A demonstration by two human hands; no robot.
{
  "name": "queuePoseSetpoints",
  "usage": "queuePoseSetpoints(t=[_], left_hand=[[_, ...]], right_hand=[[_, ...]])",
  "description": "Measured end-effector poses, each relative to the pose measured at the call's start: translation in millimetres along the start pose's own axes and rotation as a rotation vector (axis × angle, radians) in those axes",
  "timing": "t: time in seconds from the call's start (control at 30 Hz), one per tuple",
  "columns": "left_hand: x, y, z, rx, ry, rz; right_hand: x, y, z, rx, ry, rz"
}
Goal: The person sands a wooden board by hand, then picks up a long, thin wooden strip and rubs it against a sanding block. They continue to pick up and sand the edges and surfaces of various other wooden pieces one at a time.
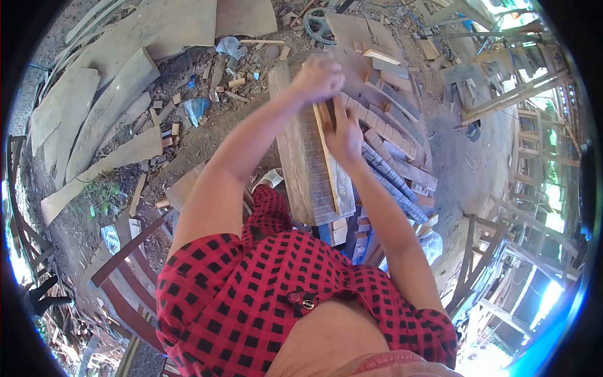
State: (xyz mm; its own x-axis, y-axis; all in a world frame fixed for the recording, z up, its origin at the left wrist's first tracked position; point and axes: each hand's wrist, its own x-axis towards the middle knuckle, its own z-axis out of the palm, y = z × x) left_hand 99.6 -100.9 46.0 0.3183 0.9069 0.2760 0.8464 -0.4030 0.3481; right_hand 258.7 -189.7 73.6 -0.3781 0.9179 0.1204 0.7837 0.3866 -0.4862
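A thick wooden beam (pixel 296 157) runs away from me, with a narrow light wooden strip (pixel 326 160) along its right part. At the beam's far end, my left hand (pixel 319 76) is closed in a fist and somewhat blurred; what it holds, if anything, is hidden. Just nearer and to the right, my right hand (pixel 344 135) has its fingers around a dark, narrow piece (pixel 330 112) lying over the strip. I cannot make out what that piece is.
Stacked wooden pieces (pixel 389 135) lie right of the beam. Large boards (pixel 157 31) cover the ground at the upper left, near scattered offcuts (pixel 236 82). A dark red chair (pixel 125 283) stands at the lower left, and wooden frames (pixel 531 135) stand at the right.
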Motion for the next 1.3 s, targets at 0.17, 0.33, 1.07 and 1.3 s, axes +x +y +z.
queuePoseSetpoints(t=[0.17,0.33,1.07,1.3], left_hand=[[33,-57,10,0.007,0.118,-0.183],[17,-28,3,-0.043,0.158,-0.110],[-66,80,12,-0.045,0.138,0.130],[32,-43,7,0.034,0.107,-0.088]], right_hand=[[72,-14,19,-0.129,-0.017,0.056],[37,-2,12,-0.055,0.027,-0.016],[-99,20,-15,-0.025,0.085,-0.088],[61,-6,18,-0.122,0.046,0.001]])
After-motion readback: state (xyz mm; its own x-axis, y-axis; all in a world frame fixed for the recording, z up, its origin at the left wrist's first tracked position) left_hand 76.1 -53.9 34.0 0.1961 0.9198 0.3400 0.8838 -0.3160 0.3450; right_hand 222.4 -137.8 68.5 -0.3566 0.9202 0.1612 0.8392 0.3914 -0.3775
